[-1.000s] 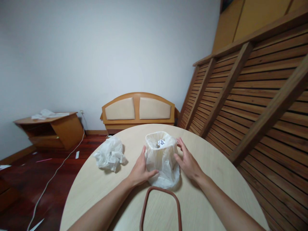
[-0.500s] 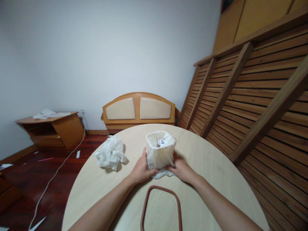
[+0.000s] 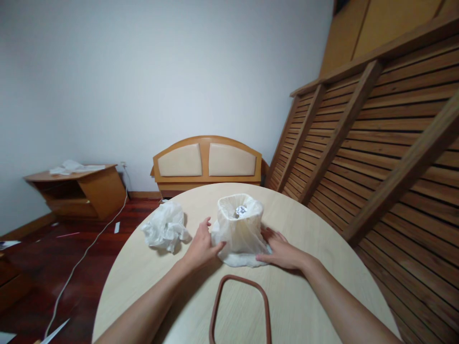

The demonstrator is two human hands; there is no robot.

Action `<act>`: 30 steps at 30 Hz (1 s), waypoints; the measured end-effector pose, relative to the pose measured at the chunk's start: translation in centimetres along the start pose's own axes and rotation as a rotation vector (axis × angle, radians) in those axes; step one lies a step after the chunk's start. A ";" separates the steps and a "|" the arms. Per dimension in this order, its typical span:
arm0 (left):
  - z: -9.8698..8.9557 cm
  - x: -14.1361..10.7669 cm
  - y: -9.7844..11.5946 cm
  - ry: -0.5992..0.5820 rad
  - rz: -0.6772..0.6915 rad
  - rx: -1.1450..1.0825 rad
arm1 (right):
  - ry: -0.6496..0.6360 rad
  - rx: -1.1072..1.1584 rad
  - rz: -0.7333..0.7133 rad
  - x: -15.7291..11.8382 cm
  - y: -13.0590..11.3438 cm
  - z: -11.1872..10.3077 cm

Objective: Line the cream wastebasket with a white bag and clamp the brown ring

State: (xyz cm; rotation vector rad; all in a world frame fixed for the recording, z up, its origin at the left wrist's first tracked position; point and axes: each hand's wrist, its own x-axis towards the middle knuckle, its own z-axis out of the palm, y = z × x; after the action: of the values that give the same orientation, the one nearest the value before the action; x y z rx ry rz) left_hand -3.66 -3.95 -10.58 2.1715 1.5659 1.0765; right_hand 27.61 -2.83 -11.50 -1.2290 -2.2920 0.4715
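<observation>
A small trash bin (image 3: 238, 231) stands upright on the round table, draped in a thin whitish plastic bag whose lower edge spreads over the tabletop. Inside its mouth lies a small white-and-dark patterned item (image 3: 241, 210), too small to name. My left hand (image 3: 203, 244) is open at the bin's left side, thumb and fingers apart beside the bag. On the right, my open right hand (image 3: 283, 249) rests low against the bag's spread edge, its far fingers partly behind the bin. Nearer me lies a brown rounded-rectangular ring (image 3: 241, 278), cut off by the bottom of the view.
A crumpled white plastic bag (image 3: 165, 227) sits left on the pale round table (image 3: 308, 296). Behind stand a padded headboard (image 3: 206, 160) and a low cabinet (image 3: 103, 188). Slatted wooden panels (image 3: 387, 157) lean at right. A white cable (image 3: 84, 260) crosses the floor.
Both hands have moved outward from the bin, the left to the left and the right to the right. The bag's lower edge now spreads wider on the table.
</observation>
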 end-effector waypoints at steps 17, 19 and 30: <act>-2.6 -2.3 6.7 -0.679 0.371 0.326 | 0.168 0.190 -0.013 0.6 -1.3 -0.4; -3.0 -2.2 6.9 -0.700 0.420 0.281 | 0.219 0.213 -0.032 0.7 -1.5 -0.4; -4.5 -1.2 6.5 -0.134 0.640 0.038 | 0.459 0.079 -0.117 1.3 -6.5 -0.5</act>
State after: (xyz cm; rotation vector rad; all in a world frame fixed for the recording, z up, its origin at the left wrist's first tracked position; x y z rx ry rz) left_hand -2.33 -8.52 -4.16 2.7895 0.8462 1.0234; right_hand 22.92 -5.19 -7.47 -1.0312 -1.9201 0.2076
